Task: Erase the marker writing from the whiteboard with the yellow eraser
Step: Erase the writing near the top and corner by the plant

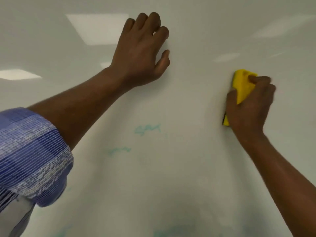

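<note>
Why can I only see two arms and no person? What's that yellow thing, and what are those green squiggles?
The camera sits on the person's head, so you see what they see: their own arms reaching out to a big glossy white whiteboard. The left hand leans on the board and holds nothing. The right hand grips a yellow block-shaped eraser and presses it against the board. The faint teal squiggles lower down are marker writing, not wiped off yet. The blue-and-white striped cloth on the left is their rolled-up sleeve. The pale bright patches look like lights reflected in the board.
</note>
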